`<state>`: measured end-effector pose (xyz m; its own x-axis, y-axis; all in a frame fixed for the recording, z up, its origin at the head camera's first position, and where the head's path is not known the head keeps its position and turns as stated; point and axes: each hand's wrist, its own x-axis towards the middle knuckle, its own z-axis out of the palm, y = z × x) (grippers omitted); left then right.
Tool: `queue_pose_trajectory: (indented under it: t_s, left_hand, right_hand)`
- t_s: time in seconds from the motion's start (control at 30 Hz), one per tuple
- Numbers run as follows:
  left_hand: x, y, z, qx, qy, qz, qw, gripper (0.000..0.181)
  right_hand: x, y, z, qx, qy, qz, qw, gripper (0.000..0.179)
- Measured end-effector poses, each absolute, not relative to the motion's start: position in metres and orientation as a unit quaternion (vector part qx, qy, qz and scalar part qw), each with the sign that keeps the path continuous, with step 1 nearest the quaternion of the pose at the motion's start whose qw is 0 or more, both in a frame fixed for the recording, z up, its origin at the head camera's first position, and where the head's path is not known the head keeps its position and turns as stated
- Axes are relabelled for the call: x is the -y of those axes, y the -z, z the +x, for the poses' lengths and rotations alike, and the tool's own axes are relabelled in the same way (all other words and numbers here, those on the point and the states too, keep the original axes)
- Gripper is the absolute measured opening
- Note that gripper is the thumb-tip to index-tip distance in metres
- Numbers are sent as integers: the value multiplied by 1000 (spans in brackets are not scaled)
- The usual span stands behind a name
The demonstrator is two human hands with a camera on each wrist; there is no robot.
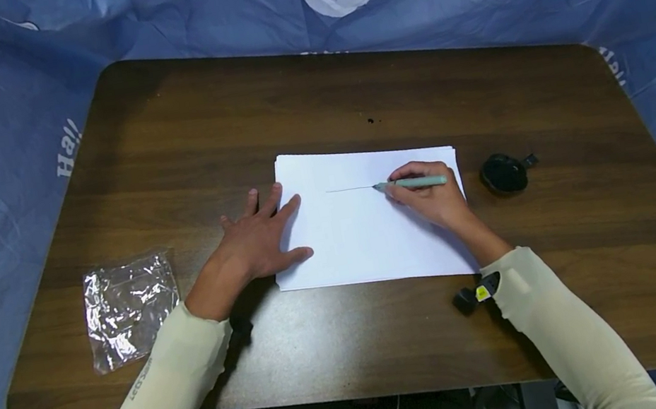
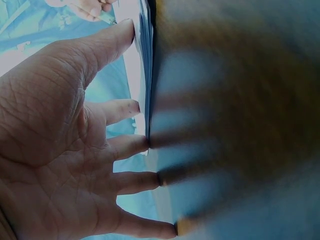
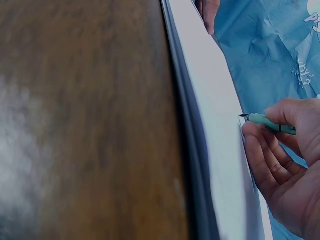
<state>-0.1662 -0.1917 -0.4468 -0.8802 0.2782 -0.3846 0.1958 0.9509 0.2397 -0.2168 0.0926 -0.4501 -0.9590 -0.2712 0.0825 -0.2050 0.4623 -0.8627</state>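
A stack of white paper (image 1: 367,248) lies on the brown table, with a thin dark line (image 1: 348,189) drawn across its upper part. My right hand (image 1: 430,195) pinches a pale green pen (image 1: 421,182) between thumb and fingers. The pen's dark pointed nib sits at the right end of that line; in the right wrist view the nib (image 3: 243,116) shows close over the sheet. Fingers spread, my left hand (image 1: 257,244) rests along the stack's left edge. In the left wrist view its thumb and fingertips (image 2: 127,106) reach the paper's side and the table.
A crinkled clear plastic bag (image 1: 132,310) lies left of my left forearm. Right of the paper is a round black object with a small tab (image 1: 503,174). A black device with a yellow label (image 1: 477,294) is at my right wrist. Blue printed cloth (image 1: 207,9) surrounds the table (image 1: 608,303).
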Motion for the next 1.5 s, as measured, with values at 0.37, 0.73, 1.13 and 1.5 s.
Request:
queue_pose_trajectory:
  t_s: [0.37, 0.73, 1.13, 1.5]
  left_hand:
    - [192, 448, -167, -965, -98, 120, 213, 90]
    - [192, 449, -169, -965, -95, 122, 213, 90]
    - [192, 451, -170, -966, -92, 124, 208, 90]
    - [191, 454, -166, -966, -94, 120, 207, 90]
  right_hand:
    - [-105, 478, -230, -850, 509, -138, 20, 18]
    - [-109, 480, -233, -841, 521, -141, 24, 17]
    - [-118, 484, -234, -839, 531, -113, 34, 20]
    - [-127, 489, -227, -832, 541, -118, 34, 23]
